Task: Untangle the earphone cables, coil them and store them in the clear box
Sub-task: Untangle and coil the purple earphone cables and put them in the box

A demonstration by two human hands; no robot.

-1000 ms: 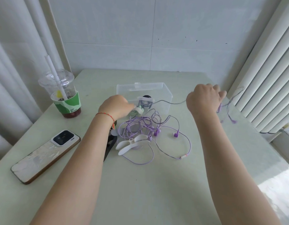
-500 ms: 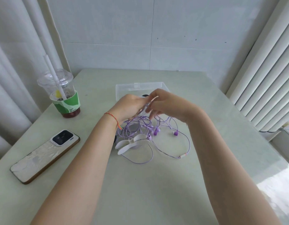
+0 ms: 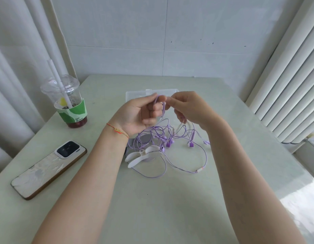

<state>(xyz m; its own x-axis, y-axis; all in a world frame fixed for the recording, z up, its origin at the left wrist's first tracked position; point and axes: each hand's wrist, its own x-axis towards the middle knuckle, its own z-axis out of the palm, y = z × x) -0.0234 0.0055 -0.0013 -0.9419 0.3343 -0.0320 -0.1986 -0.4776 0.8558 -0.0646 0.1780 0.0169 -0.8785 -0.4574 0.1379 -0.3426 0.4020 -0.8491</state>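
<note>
A tangle of purple earphone cables (image 3: 172,147) lies on the pale green table, with purple earbuds among the loops. My left hand (image 3: 138,115), palm turned up, holds a loop of purple cable wound over its fingers. My right hand (image 3: 189,108) pinches the same cable just above that loop, fingertips close to the left fingers. Strands hang from both hands down into the tangle. The clear box (image 3: 135,95) sits behind my hands, mostly hidden by them.
A white propeller-shaped part (image 3: 142,155) lies at the tangle's near left. A phone (image 3: 48,168) lies face down at left. An iced drink cup with a straw (image 3: 69,104) stands at the far left. Blinds and the table edge are at right.
Both hands have risen from the tangle, and my left palm has turned upward with a loop of cable now wrapped over its fingers. A second ago my right hand was far out right, pulling cable.
</note>
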